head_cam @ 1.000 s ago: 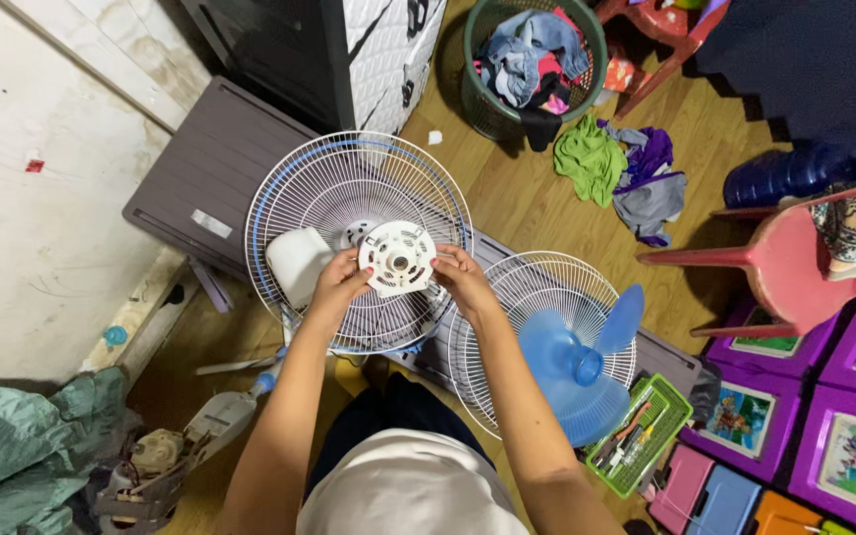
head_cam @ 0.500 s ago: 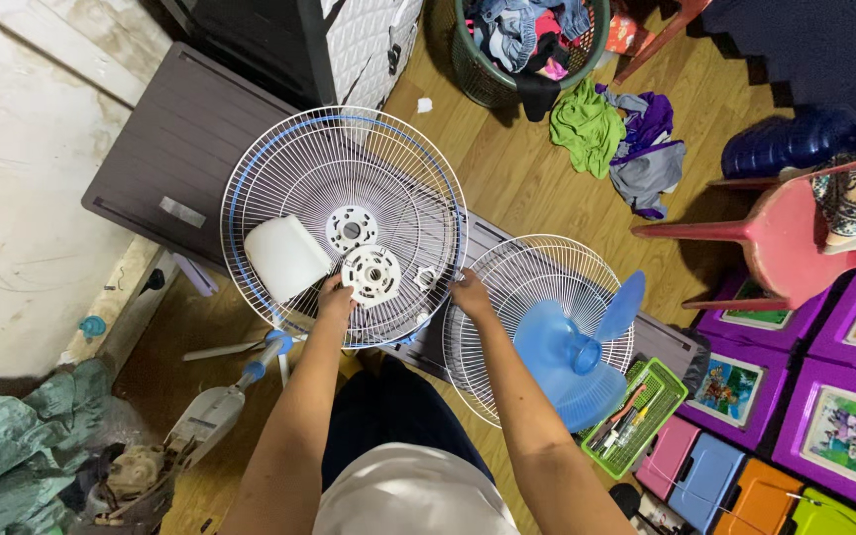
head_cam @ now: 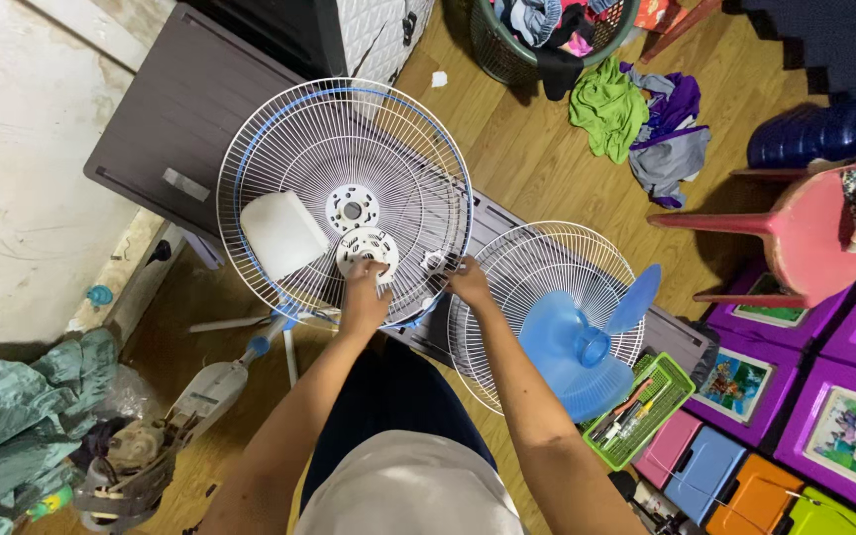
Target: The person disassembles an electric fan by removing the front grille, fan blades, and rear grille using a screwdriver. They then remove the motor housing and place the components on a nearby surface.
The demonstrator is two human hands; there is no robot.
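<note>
My left hand [head_cam: 364, 299] grips a round white plastic fan disc [head_cam: 366, 249] and holds it against the wires of a large white fan guard with a blue rim [head_cam: 279, 129]. My right hand [head_cam: 469, 282] pinches the right edge of that guard, close to a small white clip. A white motor cover [head_cam: 280, 234] lies inside the guard at the left. The guard's own white hub [head_cam: 352, 209] sits just above the disc.
A second white guard [head_cam: 547, 258] with a blue fan blade [head_cam: 579, 349] lies to the right. A green basket of tools [head_cam: 643, 410] is beside it. A fan stand and motor [head_cam: 156, 436] lie at lower left. Pink chair [head_cam: 795, 238], loose clothes [head_cam: 636, 124] and purple boxes [head_cam: 844, 416] fill the right.
The white disc went from being held up in both hands to lying low on the guard in my left hand. My right hand let go of it and took the guard's rim.
</note>
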